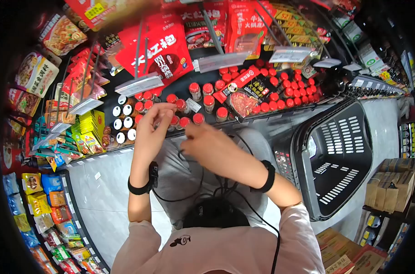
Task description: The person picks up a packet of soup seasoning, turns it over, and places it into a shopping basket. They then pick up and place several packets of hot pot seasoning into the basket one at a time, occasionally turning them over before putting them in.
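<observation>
The left hand (153,127) is raised to the front row of small red-capped jars (185,121). Its fingers (164,109) are bent and drawn together right at the round, glossy plastic caps. They touch the caps, but whether they clasp a jar cannot be told, since the hand covers what lies under it.

The right hand (211,147) is just beside it, lower and nearer the body. It looks loosely curled and is smeared by blur, so its grip and anything in it are unclear. Each wrist carries a black wristband (140,186), and a thin black cable (189,197) loops below them.

Beyond the fingers, more of the same jars stand packed on the dark shelf (280,114). A flat red packet (242,94) with a shiny printed face lies across them. Left of the left hand are white-lidded jars (123,123), then stacked yellow boxes (91,129). Above hang crinkled red bags (164,51) on wire hooks behind pale price strips (139,85).

Right of the right hand stands a black plastic basket (339,155) with slotted walls, on a pale, smooth tiled floor (102,182). The edges of the view bend and darken, so the labels there are unreadable.
</observation>
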The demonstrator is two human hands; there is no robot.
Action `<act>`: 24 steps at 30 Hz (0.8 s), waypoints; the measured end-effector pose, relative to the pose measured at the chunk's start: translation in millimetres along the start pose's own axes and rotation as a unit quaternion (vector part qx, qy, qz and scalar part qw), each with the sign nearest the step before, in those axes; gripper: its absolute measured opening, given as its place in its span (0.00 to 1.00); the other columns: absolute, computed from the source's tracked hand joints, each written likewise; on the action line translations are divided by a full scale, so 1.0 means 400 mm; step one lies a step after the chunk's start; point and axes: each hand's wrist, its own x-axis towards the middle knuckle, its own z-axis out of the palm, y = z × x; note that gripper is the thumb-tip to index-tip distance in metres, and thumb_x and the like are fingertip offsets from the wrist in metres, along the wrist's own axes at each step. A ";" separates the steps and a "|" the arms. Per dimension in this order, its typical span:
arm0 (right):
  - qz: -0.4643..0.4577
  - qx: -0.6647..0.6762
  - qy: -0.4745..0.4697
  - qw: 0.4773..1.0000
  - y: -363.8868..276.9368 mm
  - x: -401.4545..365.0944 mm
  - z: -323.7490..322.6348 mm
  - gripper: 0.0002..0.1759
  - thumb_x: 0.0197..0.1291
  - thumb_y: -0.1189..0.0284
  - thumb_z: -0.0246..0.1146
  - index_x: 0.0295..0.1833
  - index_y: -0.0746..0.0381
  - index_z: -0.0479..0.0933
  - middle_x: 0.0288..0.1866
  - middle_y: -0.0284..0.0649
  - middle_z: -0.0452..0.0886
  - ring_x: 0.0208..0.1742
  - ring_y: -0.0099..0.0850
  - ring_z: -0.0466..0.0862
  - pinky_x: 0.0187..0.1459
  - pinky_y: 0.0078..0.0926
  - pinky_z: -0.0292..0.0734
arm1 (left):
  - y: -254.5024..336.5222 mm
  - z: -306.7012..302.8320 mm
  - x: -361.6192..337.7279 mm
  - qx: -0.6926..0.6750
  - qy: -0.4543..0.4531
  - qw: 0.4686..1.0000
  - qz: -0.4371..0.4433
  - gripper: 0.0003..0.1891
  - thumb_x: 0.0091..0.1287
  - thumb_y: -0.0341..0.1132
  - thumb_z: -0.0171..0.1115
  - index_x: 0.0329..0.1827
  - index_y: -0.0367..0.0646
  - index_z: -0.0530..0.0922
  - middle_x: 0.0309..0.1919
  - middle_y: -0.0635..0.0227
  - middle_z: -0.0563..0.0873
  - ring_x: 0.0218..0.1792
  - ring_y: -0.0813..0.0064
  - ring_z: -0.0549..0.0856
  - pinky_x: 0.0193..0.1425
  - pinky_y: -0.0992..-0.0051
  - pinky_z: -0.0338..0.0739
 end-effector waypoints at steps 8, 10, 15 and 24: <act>-0.087 0.059 -0.018 0.994 -0.113 -0.022 -0.162 0.10 0.54 0.73 0.62 0.43 0.64 0.75 0.44 0.45 0.74 0.45 0.44 0.77 0.46 0.36 0.73 | 0.278 -0.064 -0.069 0.240 -0.037 0.946 0.216 0.08 0.63 0.29 0.57 0.43 0.39 0.79 0.37 0.61 0.84 0.39 0.68 0.83 0.43 0.76 0.75; -0.086 0.129 -0.003 0.988 -0.123 -0.011 -0.249 0.09 0.53 0.74 0.62 0.40 0.66 0.75 0.40 0.48 0.74 0.45 0.45 0.76 0.45 0.38 0.73 | 0.338 -0.071 -0.060 0.256 -0.044 0.927 0.269 0.07 0.63 0.28 0.58 0.42 0.38 0.79 0.37 0.61 0.83 0.40 0.68 0.83 0.44 0.76 0.75; -0.092 0.143 0.178 0.969 -0.100 0.030 -0.433 0.07 0.53 0.75 0.63 0.37 0.66 0.77 0.34 0.43 0.79 0.37 0.34 0.80 0.37 0.28 0.74 | 0.450 -0.089 0.063 0.049 -0.115 0.975 0.181 0.12 0.67 0.32 0.57 0.50 0.37 0.75 0.44 0.70 0.81 0.45 0.82 0.80 0.52 0.79 0.74; 0.050 0.184 0.350 0.917 0.102 0.208 -0.619 0.21 0.51 0.69 0.66 0.47 0.70 0.75 0.38 0.42 0.82 0.40 0.26 0.81 0.42 0.23 0.75 | 0.518 -0.116 0.364 0.094 0.124 0.966 0.207 0.25 0.60 0.38 0.63 0.57 0.35 0.69 0.50 0.65 0.78 0.50 0.77 0.79 0.53 0.78 0.73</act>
